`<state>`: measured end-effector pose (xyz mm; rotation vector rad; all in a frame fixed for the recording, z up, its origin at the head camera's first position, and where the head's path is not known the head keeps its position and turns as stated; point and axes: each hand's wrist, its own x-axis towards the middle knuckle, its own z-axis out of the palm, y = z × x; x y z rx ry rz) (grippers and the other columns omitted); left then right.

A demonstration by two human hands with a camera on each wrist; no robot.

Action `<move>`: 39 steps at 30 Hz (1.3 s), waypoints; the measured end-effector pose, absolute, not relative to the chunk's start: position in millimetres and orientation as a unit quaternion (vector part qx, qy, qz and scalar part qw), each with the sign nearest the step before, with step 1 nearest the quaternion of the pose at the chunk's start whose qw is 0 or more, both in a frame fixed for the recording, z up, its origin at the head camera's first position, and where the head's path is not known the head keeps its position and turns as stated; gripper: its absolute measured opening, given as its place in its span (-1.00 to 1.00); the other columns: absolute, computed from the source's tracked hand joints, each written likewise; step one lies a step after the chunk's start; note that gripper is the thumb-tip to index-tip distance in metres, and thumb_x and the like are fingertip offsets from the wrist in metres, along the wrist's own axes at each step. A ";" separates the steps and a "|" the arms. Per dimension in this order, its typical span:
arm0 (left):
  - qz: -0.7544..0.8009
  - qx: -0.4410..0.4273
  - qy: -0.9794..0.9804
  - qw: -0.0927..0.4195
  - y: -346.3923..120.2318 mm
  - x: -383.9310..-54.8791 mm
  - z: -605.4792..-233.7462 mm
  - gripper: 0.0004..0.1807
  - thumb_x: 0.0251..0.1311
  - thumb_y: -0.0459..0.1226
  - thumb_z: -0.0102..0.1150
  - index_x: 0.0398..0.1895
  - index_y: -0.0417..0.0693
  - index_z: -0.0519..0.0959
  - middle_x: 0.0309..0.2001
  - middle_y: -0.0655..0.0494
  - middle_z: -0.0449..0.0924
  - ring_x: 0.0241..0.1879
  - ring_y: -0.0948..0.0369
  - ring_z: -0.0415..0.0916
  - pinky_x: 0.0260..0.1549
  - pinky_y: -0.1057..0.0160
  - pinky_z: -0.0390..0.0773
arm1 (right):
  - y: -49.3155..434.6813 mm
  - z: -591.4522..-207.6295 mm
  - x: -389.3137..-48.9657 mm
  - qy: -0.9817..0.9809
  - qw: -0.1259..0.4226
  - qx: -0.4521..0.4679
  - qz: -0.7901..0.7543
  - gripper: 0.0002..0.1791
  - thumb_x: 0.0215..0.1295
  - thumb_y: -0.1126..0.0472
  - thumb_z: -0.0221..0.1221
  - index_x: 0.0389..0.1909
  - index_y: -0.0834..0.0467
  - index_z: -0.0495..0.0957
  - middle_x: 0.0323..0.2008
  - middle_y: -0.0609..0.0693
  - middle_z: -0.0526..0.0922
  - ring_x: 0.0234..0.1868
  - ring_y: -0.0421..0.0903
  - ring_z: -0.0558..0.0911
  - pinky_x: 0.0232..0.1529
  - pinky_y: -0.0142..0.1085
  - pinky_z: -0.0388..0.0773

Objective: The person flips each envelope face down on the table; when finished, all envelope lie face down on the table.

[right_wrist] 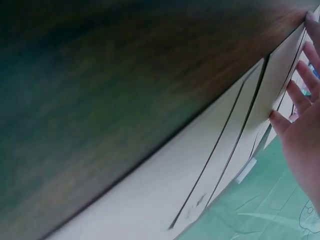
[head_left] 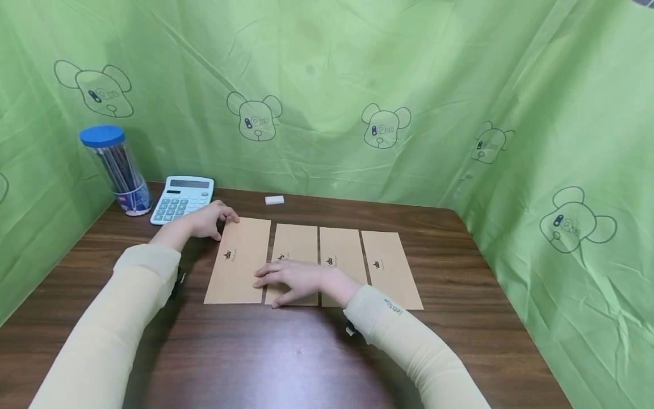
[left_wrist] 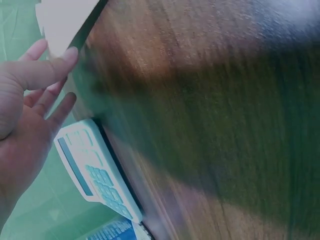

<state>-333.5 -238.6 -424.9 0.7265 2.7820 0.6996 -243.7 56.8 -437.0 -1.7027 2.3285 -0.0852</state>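
Four slim brown rectangles of kraft paper, each with a small black crown print, lie side by side. My left hand [head_left: 206, 220] pinches the far left corner of the leftmost kraft-paper card [head_left: 242, 244]; in the left wrist view its thumb [left_wrist: 65, 59] and index finger meet at that corner. The right hand [head_left: 296, 279] lies across the second card [head_left: 297, 238], fingers spread and fairly straight, tips over the right edge of the leftmost one. The third card [head_left: 342, 244] is partly under the right wrist, and the rightmost card [head_left: 388, 250] lies beyond the forearm.
A pale blue calculator [head_left: 185, 199] stands just past the left hand. Beside it is a clear blue-lidded jar [head_left: 120, 170] of pens. A small white eraser-like block [head_left: 274, 200] lies near the back edge of the wooden table [head_left: 245, 358]. Green curtain [head_left: 327, 74] surrounds the table.
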 end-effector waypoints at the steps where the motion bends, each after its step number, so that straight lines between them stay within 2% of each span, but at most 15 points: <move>1: 0.240 0.244 0.936 0.088 -238.9 -333.3 -425.0 -0.42 -0.29 -0.59 0.38 -0.05 -0.17 0.56 -0.01 -0.28 0.31 -0.04 -0.15 0.40 -0.07 -0.09 0.41 | 56.8 -436.6 -243.5 0.801 0.130 -0.584 -0.031 -0.33 0.23 -0.20 0.14 0.34 -0.08 0.30 0.40 -0.10 0.20 0.44 -0.15 0.09 0.43 -0.13 -0.02; 8: 0.249 0.257 0.932 0.053 -244.9 -331.6 -420.3 -0.51 -0.27 -0.55 0.42 -0.13 -0.17 0.62 -0.03 -0.21 0.39 -0.05 -0.14 0.44 0.01 -0.15 0.37 | 51.7 -436.8 -244.7 0.808 0.132 -0.571 -0.061 -0.39 0.26 -0.16 0.14 0.30 -0.07 0.34 0.35 -0.12 0.26 0.39 -0.23 0.16 0.39 -0.42 -0.05; 12: 0.257 0.266 0.928 0.037 -247.3 -330.2 -415.9 -0.57 -0.24 -0.53 0.42 -0.17 -0.15 0.63 -0.06 -0.18 0.44 -0.07 -0.12 0.45 0.01 -0.14 0.37 | 47.8 -437.3 -243.0 0.816 0.137 -0.554 -0.094 -0.37 0.28 -0.15 0.11 0.33 -0.04 0.29 0.31 -0.14 0.30 0.34 -0.28 0.23 0.36 -0.47 0.01; 19: 0.267 0.286 0.920 0.002 -248.1 -334.2 -409.3 -0.74 -0.12 -0.40 0.44 -0.29 -0.07 0.67 -0.14 -0.08 0.52 -0.07 -0.03 0.42 0.02 -0.11 0.35 | 41.8 -426.2 -232.0 0.838 0.142 -0.506 -0.146 -0.34 0.30 -0.21 0.04 0.36 -0.04 0.24 0.29 -0.13 0.31 0.30 -0.26 0.29 0.31 -0.42 0.18; 27: 0.259 0.302 0.917 -0.030 -244.1 -334.1 -397.0 -0.81 -0.09 -0.36 0.42 -0.34 -0.05 0.69 -0.16 -0.07 0.51 -0.08 -0.01 0.42 0.01 -0.08 0.36 | 23.7 -410.1 -221.2 0.859 0.115 -0.451 -0.212 -0.39 0.28 -0.19 0.09 0.29 -0.01 0.33 0.23 -0.11 0.38 0.25 -0.24 0.33 0.26 -0.42 0.24; 34: 0.266 0.293 0.918 -0.035 -236.2 -332.7 -382.0 -0.86 -0.04 -0.36 0.39 -0.38 -0.05 0.64 -0.15 -0.07 0.51 -0.11 -0.02 0.45 -0.03 -0.11 0.40 | 9.2 -397.0 -217.1 0.864 0.096 -0.382 -0.314 -0.48 0.25 -0.13 0.17 0.13 0.07 0.43 0.09 -0.06 0.49 -0.03 -0.13 0.52 -0.02 -0.45 0.43; 39: 0.291 0.285 0.913 -0.026 -229.9 -331.5 -370.8 -0.89 0.01 -0.38 0.36 -0.40 -0.06 0.61 -0.18 -0.03 0.51 -0.17 0.04 0.45 -0.09 -0.05 0.44 | 6.1 -392.2 -215.8 0.852 0.114 -0.321 -0.398 -0.49 0.17 -0.09 0.26 0.03 0.11 0.41 0.05 -0.08 0.50 -0.07 -0.18 0.61 0.06 -0.32 0.49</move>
